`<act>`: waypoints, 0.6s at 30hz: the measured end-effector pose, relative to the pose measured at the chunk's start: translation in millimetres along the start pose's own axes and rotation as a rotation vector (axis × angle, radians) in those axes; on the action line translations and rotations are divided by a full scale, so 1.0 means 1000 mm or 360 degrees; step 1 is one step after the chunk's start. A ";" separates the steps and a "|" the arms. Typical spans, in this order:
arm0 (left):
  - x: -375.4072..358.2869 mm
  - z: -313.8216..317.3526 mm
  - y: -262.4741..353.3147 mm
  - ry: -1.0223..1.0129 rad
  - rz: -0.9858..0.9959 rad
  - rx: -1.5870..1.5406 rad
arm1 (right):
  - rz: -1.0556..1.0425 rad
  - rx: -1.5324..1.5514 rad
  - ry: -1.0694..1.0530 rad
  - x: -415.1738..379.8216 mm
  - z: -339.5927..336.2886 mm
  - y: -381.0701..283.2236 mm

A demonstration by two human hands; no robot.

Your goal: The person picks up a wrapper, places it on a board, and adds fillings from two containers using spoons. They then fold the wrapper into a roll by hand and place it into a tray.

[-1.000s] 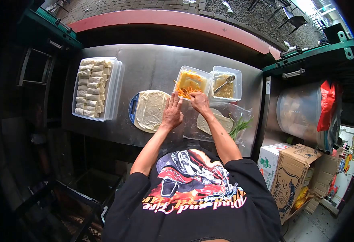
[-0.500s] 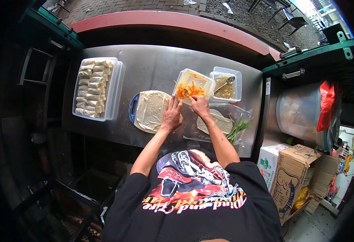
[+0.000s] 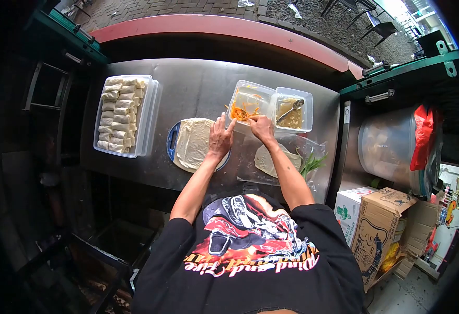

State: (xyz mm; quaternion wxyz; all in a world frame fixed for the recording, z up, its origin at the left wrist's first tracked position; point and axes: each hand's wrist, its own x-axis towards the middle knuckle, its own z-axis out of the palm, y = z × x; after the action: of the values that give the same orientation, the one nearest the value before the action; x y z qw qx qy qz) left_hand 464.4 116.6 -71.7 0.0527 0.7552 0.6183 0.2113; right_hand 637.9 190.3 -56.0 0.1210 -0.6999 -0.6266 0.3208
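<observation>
Where the tub sat skewed half a second ago, it now lies straighter on the bench, orange shreds gathered nearside; work evidently stays there; the left hand is released, fingers spread beside its corner; the right hand curls at its near edge, grip contents unclear.

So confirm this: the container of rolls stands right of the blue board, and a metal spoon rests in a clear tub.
Not right: in the head view the container of rolls stands left of the blue board. A metal spoon does rest in a clear tub.
</observation>
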 end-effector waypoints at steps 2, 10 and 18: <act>0.011 0.006 -0.002 -0.0040 0.0012 0.0015 | -0.0022 0.0057 -0.0022 -0.002 0.001 0.000; 0.012 0.013 -0.008 0.0000 0.0018 0.0038 | 0.0018 0.0206 -0.0152 0.000 0.005 0.010; 0.012 0.006 -0.008 -0.0025 0.0037 -0.0028 | 0.0191 0.0948 -0.0231 -0.007 -0.009 0.019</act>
State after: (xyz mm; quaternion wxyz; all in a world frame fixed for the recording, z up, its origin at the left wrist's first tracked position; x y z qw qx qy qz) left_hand 460.8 130.6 -76.6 0.0615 0.7635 0.6072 0.2114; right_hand 658.0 182.1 -58.1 0.2567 -0.6446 -0.4696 0.5460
